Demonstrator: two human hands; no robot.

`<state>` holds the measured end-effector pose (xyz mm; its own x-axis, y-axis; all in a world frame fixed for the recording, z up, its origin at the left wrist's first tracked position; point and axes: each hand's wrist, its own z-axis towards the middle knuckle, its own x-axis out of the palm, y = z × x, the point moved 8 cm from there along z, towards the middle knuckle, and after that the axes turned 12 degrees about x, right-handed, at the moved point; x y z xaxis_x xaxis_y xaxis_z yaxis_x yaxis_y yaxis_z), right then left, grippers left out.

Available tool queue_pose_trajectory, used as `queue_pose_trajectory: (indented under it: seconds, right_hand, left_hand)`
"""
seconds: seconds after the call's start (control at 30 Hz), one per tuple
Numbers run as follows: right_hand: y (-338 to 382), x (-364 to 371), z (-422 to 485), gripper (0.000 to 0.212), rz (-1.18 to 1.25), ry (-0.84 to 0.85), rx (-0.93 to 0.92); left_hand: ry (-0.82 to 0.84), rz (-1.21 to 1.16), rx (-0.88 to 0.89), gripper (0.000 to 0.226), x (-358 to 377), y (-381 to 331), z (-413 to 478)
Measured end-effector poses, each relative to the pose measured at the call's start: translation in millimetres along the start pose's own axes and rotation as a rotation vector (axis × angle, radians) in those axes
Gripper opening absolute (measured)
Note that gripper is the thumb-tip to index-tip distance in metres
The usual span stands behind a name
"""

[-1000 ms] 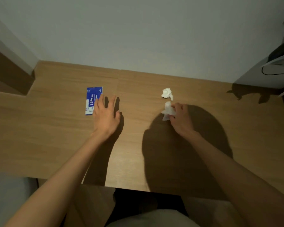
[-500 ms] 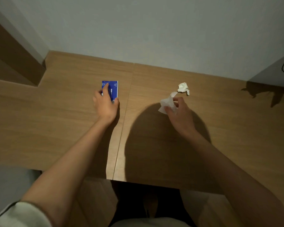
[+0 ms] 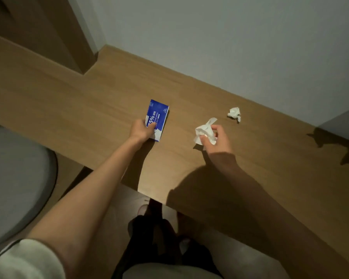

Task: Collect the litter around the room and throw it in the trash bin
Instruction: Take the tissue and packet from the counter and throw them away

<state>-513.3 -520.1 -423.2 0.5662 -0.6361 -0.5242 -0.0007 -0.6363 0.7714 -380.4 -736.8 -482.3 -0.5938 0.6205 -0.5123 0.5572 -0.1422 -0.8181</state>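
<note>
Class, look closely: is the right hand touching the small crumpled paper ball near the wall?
Apart. The head view shows bare desk between the right hand and the crumpled paper ball.

Packet (image 3: 157, 119) left of tissue (image 3: 234, 113)

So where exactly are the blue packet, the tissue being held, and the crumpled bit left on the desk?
blue packet (image 3: 159, 115): head view, on its blue upper face.
held tissue (image 3: 205, 131): head view, on its white middle.
crumpled bit (image 3: 234, 112): head view, on its centre.
</note>
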Motion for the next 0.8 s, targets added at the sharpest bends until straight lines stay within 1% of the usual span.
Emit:
queue_pose_trajectory:
  seconds: [0.1,0.17,0.33,0.4,0.5,0.57,0.67,0.8]
  right_hand:
    - [-2.8,2.9,-21.4,0.03,-0.063,0.128,-0.095]
    - [-5.3,4.5,-41.3,0.029,-0.066,0.224,-0.148]
    - [-10.5,10.2,-98.9,0.025,-0.163,0.382,-0.268]
    - [-15.1,16.3,-126.1,0.024,-0.19,0.445,-0.31]
    - [-28.5,31.7,-163.6,0.027,-0.247,0.512,-0.353]
    - [-41.1,44.5,-186.4,0.028,-0.275,0.57,-0.355]
    - [-63.6,60.3,-219.8,0.028,-0.306,0.656,-0.363]
    - [-98.3,76.3,-245.2,0.032,-0.362,0.671,-0.352]
  left_hand:
    - [0.004,-0.149,-0.01,0.029,8.0,1.3,-56.8]
    - [-0.044,-0.246,-0.003,0.028,9.9,-0.4,-101.3]
    - [-0.201,-0.233,-0.082,0.033,-1.5,11.8,-209.6]
    - [-0.275,-0.271,-0.124,0.034,-7.2,25.5,-250.0]
    - [-0.379,-0.294,-0.165,0.026,-14.8,48.9,-306.9]
    - [-0.396,-0.321,-0.208,0.023,-14.5,68.1,-338.4]
    - [-0.403,-0.422,-0.307,0.019,-6.4,104.2,-378.2]
    - [-0.352,-0.506,-0.398,0.019,14.9,152.0,-412.3]
